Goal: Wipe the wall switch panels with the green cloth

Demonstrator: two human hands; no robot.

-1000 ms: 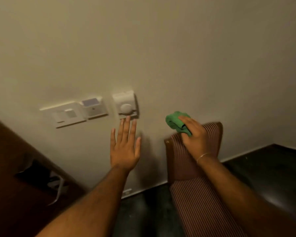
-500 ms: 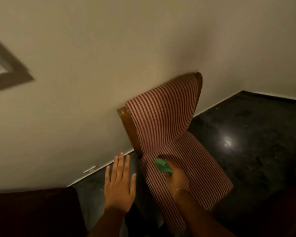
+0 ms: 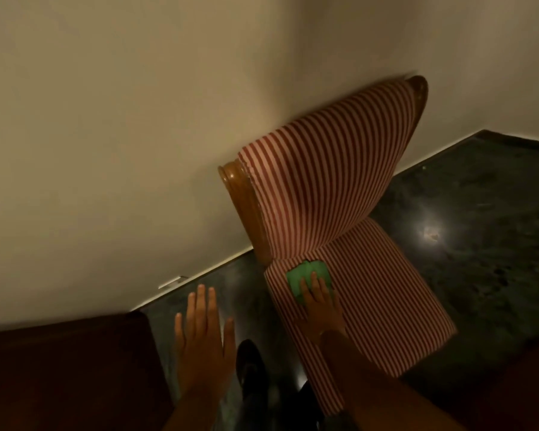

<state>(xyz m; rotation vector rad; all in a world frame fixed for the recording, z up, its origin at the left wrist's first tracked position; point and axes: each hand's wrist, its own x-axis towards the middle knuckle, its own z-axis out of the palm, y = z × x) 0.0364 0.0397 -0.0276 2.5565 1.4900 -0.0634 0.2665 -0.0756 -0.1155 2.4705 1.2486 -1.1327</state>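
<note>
The green cloth (image 3: pixel 295 276) lies spread flat on the striped seat of a chair (image 3: pixel 386 306), close to the backrest. My right hand (image 3: pixel 319 306) rests flat on top of it with the fingers stretched out, pressing rather than gripping. My left hand (image 3: pixel 204 337) hovers open over the dark floor to the left of the chair, palm down, fingers apart, holding nothing. The wall switch panels are out of view; only bare cream wall (image 3: pixel 137 135) shows.
The red-and-white striped chair has a wooden frame (image 3: pixel 243 197) and stands against the wall. A dark brown piece of furniture (image 3: pixel 59 374) fills the lower left. My dark shoe (image 3: pixel 249 365) stands on the glossy dark floor (image 3: pixel 479 228) between the two.
My view dropped from the switch panels down to the chair. My right hand carried the cloth down onto the seat and flattened over it. My left hand lowered away from the wall.
</note>
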